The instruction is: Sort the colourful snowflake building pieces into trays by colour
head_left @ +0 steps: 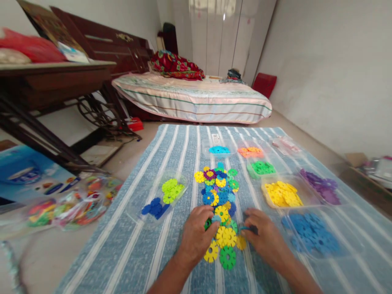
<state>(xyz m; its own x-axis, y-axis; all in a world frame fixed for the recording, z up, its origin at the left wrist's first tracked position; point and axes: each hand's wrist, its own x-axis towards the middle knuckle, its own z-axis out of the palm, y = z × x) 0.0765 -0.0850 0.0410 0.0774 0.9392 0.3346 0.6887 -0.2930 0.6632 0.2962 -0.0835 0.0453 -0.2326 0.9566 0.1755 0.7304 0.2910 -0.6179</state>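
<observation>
A joined cluster of notched, flower-shaped plastic building discs [226, 236] in yellow, green, blue and purple lies on the striped cloth before me. My left hand [197, 232] grips its left edge, fingers curled over it; a light blue disc [216, 218] shows by the thumb. On the other side, my right hand [265, 234] pinches a blue disc [245, 228], seen nearly edge-on, close to the cluster. A yellow disc [241, 242] lies just below these fingertips. The fingers partly hide the pieces they hold.
Right of the cluster stand clear boxes of yellow discs [283, 194], blue discs [315, 232], purple discs [323, 188] and green discs [261, 167]. Light blue discs [219, 150] and orange discs [251, 152] sit behind. Leftward, one tray [134, 209] holds lime and dark blue discs.
</observation>
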